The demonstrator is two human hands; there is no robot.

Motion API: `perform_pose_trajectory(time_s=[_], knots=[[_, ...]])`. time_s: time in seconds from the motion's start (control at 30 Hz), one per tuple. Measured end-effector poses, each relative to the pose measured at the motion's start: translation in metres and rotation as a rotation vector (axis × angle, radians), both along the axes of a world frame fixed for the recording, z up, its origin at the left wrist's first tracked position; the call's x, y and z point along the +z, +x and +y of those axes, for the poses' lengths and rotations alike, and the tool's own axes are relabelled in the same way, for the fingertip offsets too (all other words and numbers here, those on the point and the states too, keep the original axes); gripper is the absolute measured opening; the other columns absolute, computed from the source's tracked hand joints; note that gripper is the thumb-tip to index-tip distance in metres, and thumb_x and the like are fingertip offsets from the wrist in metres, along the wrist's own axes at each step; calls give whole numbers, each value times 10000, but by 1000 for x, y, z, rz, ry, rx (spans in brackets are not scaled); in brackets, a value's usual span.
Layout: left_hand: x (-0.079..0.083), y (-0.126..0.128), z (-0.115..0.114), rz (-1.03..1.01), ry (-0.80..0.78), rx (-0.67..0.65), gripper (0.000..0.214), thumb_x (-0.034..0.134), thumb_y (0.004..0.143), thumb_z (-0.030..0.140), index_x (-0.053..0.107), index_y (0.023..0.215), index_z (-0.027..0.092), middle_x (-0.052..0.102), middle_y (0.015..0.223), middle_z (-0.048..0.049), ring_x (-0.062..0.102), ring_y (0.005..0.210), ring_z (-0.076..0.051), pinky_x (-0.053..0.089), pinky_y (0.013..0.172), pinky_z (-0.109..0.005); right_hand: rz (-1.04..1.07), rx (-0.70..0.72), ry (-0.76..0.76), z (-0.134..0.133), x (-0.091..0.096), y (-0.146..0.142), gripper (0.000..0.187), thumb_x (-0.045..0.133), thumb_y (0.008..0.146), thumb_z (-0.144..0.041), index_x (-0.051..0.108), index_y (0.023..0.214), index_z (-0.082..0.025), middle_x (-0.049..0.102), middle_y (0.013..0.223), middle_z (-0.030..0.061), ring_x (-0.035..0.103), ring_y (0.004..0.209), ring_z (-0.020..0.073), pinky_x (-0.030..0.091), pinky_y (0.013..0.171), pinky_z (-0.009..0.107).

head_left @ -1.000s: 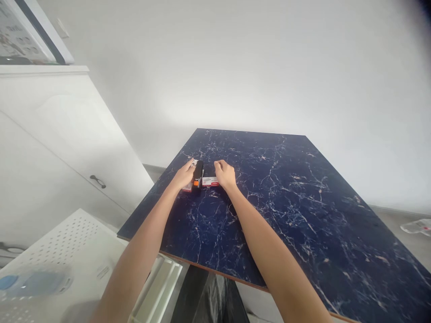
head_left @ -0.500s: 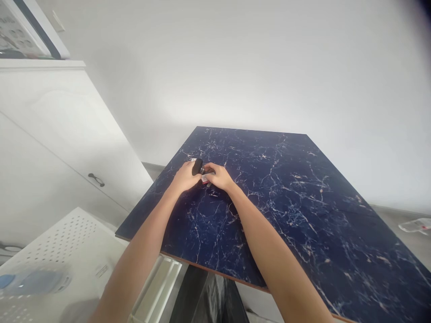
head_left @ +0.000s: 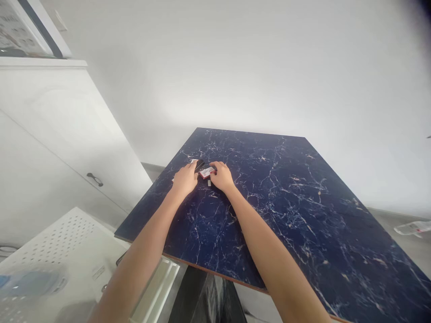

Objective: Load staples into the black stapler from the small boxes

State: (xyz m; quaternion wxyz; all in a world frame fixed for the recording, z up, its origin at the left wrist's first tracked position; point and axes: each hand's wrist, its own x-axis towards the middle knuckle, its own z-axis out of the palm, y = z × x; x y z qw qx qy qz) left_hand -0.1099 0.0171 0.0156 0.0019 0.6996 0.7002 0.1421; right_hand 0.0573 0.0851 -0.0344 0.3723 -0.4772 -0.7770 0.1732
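On the dark blue marbled tabletop (head_left: 279,193), my left hand (head_left: 186,179) has its fingers and thumb closed about the near end of a small black object (head_left: 200,165), whose kind I cannot make out. My right hand (head_left: 222,176) pinches the right end of a small red-and-white box (head_left: 206,172), which lies tilted between the two hands. Just below that box sits a tiny whitish piece (head_left: 209,183). Beyond my left fingertips a bit of a white item (head_left: 193,161) shows, mostly hidden by the hand.
White cabinets (head_left: 67,134) stand at the left. A perforated white surface (head_left: 77,251) with a clear plastic bottle (head_left: 37,282) is at lower left. Behind the table rises a white wall (head_left: 252,67). Another clear plastic item (head_left: 412,228) lies beyond the table's right edge.
The black object has tipped lower between the hands. My right hand has shifted slightly up and right, so more of the red-and-white box and the whitish piece shows.
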Motion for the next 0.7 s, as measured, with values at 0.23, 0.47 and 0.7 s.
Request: perform_pose_trajectory(time_s=[0.23, 0.47, 0.7], knots=[[7, -12, -6, 12, -143, 71, 700, 502, 949, 490, 287, 1579, 274, 429, 1556, -124, 497, 1282, -439, 464, 988, -554, 50, -50, -34, 2, -2, 1, 362, 537, 816, -99, 672, 1140, -187, 675, 1156, 83, 606, 1073, 229, 465, 1011, 371], [6, -18, -10, 43, -161, 130, 681, 524, 901, 593, 452, 1491, 262, 478, 1492, -152, 465, 1284, -474, 465, 956, -579, 54, -47, -17, 2, -2, 1, 328, 545, 826, -115, 682, 1118, -175, 683, 1155, 89, 624, 1050, 230, 478, 999, 378], [5, -1, -11, 4, 228, 21, 598, 584, 919, 523, 529, 1433, 223, 495, 1481, -161, 419, 1333, -420, 343, 1090, -584, 263, -158, -41, -1, -1, 10, 284, 515, 807, -128, 672, 1037, -182, 712, 1053, 68, 667, 946, 197, 513, 930, 337]])
